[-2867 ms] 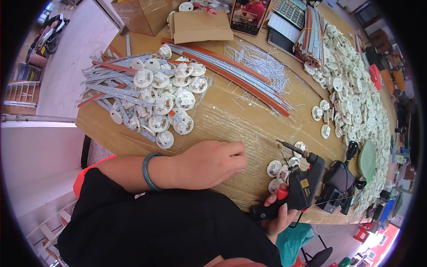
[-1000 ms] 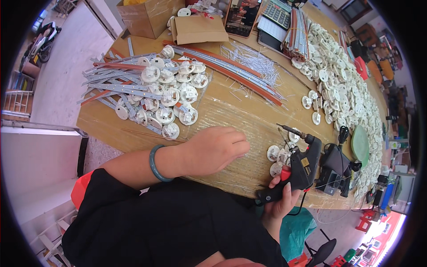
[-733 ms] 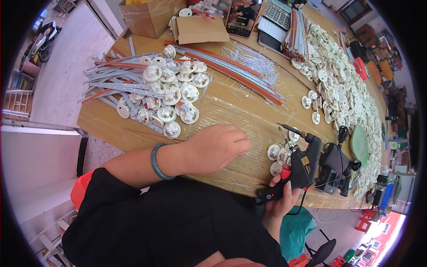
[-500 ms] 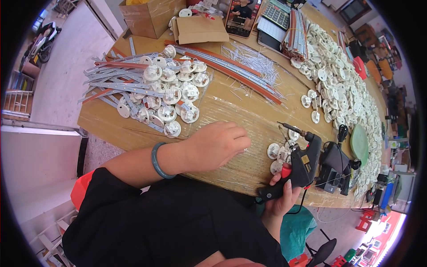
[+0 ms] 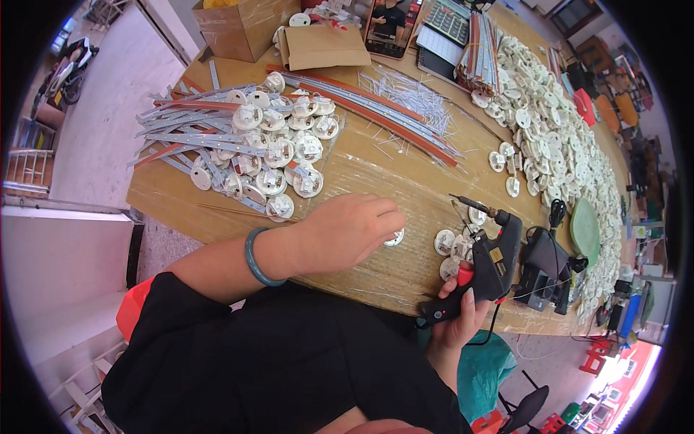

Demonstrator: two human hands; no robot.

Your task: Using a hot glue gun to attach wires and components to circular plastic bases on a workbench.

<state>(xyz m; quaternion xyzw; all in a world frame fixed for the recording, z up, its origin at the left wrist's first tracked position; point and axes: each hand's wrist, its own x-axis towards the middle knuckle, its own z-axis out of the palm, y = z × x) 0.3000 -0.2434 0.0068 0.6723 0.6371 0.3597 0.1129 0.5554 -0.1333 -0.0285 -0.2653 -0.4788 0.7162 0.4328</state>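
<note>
My left hand (image 5: 350, 230), with a blue-grey bangle (image 5: 260, 259) on its wrist, is closed over the table's near middle. At its fingertips a white round disc (image 5: 395, 237) peeks out, mostly hidden by the fingers. My right hand (image 5: 463, 318) grips the handle of a black soldering gun (image 5: 499, 257) with a red trigger. The gun's thin metal tip points left toward the table's middle. Just left of the gun lie several loose white discs (image 5: 444, 241), partly covered by it.
White discs joined to grey LED strips (image 5: 202, 137) are piled at the left. Long orange-and-grey strips (image 5: 376, 112) and thin white wires (image 5: 416, 101) lie behind. A large heap of discs (image 5: 564, 145), a green plate (image 5: 584, 233) and a black device (image 5: 542, 267) stand right.
My left hand has shifted very slightly left and up, and more of the white disc shows beside its fingertips. My right hand and the soldering gun have barely moved.
</note>
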